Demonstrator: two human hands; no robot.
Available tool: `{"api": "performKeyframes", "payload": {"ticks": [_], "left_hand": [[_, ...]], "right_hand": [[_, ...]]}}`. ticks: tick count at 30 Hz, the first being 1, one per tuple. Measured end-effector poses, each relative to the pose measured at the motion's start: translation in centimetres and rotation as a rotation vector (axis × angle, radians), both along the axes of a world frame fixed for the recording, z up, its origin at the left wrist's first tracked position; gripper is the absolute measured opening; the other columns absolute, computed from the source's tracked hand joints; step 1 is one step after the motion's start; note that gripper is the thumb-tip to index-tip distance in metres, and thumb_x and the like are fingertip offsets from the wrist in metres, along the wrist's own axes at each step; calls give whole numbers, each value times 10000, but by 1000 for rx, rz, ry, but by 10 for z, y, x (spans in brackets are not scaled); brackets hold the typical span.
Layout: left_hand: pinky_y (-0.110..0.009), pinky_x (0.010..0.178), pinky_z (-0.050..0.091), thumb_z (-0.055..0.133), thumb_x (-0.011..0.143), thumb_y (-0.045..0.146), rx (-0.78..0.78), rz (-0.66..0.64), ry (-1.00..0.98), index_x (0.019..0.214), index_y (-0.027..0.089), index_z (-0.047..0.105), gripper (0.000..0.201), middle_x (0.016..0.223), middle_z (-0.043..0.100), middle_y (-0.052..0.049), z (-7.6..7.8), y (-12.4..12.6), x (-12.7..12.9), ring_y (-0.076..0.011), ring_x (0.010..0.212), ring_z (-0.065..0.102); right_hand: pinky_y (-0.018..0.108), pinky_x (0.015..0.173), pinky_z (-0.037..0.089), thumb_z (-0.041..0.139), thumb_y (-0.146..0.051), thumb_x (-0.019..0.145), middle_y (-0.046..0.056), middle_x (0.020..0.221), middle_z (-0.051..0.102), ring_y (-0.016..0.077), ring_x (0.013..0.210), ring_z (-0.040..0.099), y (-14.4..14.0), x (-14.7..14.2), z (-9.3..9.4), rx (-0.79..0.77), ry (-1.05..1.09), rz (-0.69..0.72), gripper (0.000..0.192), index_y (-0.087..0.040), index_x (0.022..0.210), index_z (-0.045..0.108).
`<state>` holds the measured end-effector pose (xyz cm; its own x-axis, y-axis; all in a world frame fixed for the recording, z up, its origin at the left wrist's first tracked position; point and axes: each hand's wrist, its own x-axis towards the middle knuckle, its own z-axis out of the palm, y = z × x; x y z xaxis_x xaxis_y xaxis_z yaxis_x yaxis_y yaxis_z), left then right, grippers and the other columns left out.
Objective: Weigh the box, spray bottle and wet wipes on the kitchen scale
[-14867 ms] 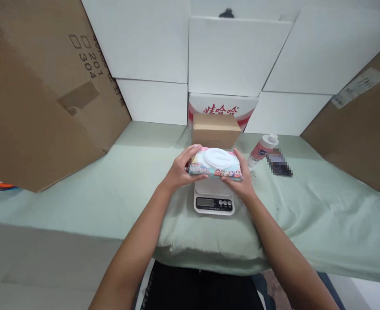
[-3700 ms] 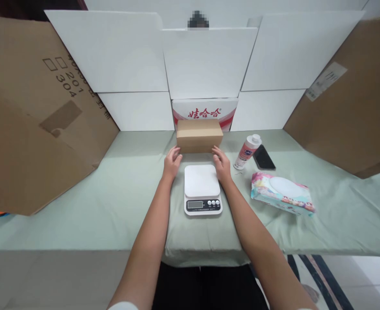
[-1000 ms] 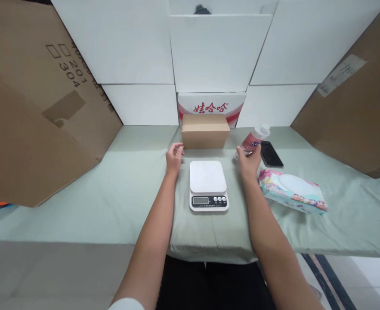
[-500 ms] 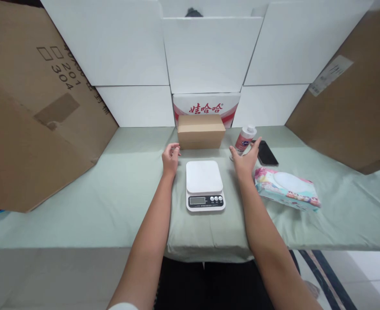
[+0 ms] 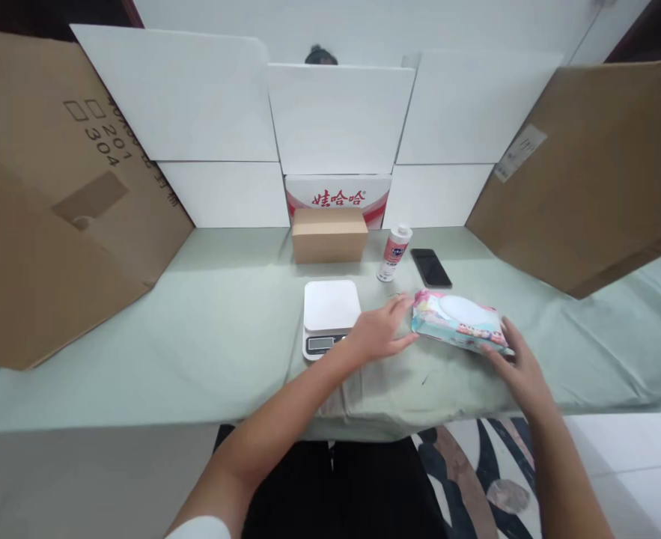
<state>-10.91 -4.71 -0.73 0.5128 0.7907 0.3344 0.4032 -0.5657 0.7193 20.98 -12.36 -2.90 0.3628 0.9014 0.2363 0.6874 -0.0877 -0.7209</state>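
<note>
Soft plastic pack, pastel pink and blue with a white oval lid (image 5: 460,320): on the right side of the worktop, nearer its front edge, lid upward and set a little askew, with a hand at either end.
Left hand (image 5: 379,331): bare, stretched across to the pack's left end; the grip stands apart, thumb well clear of the fingers. From here I can't tell whether the fingertips touch the wrapping.
Right hand (image 5: 524,368): bare, curved about the pack's right end, thumb along the near side. I can't tell whether this grip is clamped on it.
White kitchen scale with a square pan and dark display strip (image 5: 331,305): left of the pack, its near right corner hidden by the left forearm.
White bottle with a pink label (image 5: 394,254): standing beyond the pack, capped.
Black phone (image 5: 431,268): flat, just right of the bottle.
Plain brown cardboard box (image 5: 330,245): behind the scale, in front of a white carton with red lettering (image 5: 338,196).
Worktop under pale green cloth (image 5: 223,329): closed in by white panels (image 5: 341,116) and big brown cardboard sheets (image 5: 582,187) at either side.
</note>
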Motion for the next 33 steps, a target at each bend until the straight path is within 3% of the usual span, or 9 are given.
{"api": "performKeyframes", "payload": {"ticks": [2, 4, 9, 13, 18, 21, 24, 30, 33], "left_hand": [[-510, 1077, 559, 729, 834, 574, -188, -8, -5, 1630, 246, 365, 935, 1654, 468, -196, -3, -2, 34, -399, 1421, 584], [-571, 1101, 537, 754, 802, 591, -314, -20, -21, 1668, 208, 279, 1059, 1584, 537, -235, -5, 2, 57, -431, 1391, 598], [-571, 1052, 559, 772, 794, 545, -327, 39, -46, 1636, 153, 355, 1018, 1398, 675, -246, -2, 5, 66, -434, 1279, 652], [-462, 965, 601, 776, 794, 505, -314, 98, -118, 1623, 158, 407, 972, 1191, 765, -163, 11, -11, 30, -331, 1051, 730], [-279, 783, 581, 745, 828, 402, -203, 339, -232, 1627, 180, 414, 893, 1019, 778, -31, 31, -33, -50, -132, 727, 651], [-258, 743, 560, 745, 832, 404, -143, 516, -194, 1591, 143, 471, 848, 892, 763, -15, 35, -35, -97, -119, 673, 619], [-276, 751, 567, 738, 837, 419, -136, 593, -141, 1574, 115, 496, 833, 886, 770, -31, 32, -31, -128, -132, 669, 631], [-253, 683, 551, 732, 851, 447, -208, 570, -156, 1594, 151, 477, 840, 975, 794, -44, 19, -31, -146, -134, 660, 666], [-260, 605, 502, 714, 864, 580, -212, 628, -178, 1563, 150, 522, 842, 1047, 800, -83, 19, -27, -160, -100, 550, 554]], "right_hand": [[531, 1085, 572, 714, -689, 790, 134, 1548, 615, 410, 1396, 614, 10, 4, -2, -42, 14, 60, 963, -259, 1617, 471], [540, 1173, 510, 730, -670, 779, 123, 1524, 638, 402, 1421, 598, 17, -2, 0, -36, 29, 80, 953, -249, 1601, 495], [552, 1206, 474, 755, -647, 769, 150, 1494, 654, 392, 1397, 618, 16, -29, 4, 83, 73, 60, 966, -196, 1586, 508], [547, 1191, 496, 794, -606, 783, 163, 1520, 631, 380, 1380, 633, 15, -62, 12, 167, 132, 116, 997, -191, 1626, 460], [513, 1180, 520, 820, -563, 816, 172, 1535, 616, 351, 1380, 636, 40, -142, 28, 304, 249, 346, 959, -184, 1622, 464], [534, 1229, 468, 806, -578, 829, 177, 1567, 582, 360, 1439, 586, 67, -193, 27, 305, 307, 485, 957, -180, 1625, 456], [563, 1262, 420, 793, -605, 829, 174, 1567, 581, 374, 1466, 553, 88, -227, 18, 266, 336, 563, 953, -183, 1619, 466], [554, 1240, 439, 769, -614, 841, 160, 1591, 559, 378, 1473, 535, 95, -236, 3, 234, 308, 617, 944, -191, 1626, 459], [531, 1049, 569, 729, -663, 859, 173, 1600, 547, 343, 1190, 688, 92, -219, 8, 217, 265, 568, 967, -209, 1653, 415]]}}
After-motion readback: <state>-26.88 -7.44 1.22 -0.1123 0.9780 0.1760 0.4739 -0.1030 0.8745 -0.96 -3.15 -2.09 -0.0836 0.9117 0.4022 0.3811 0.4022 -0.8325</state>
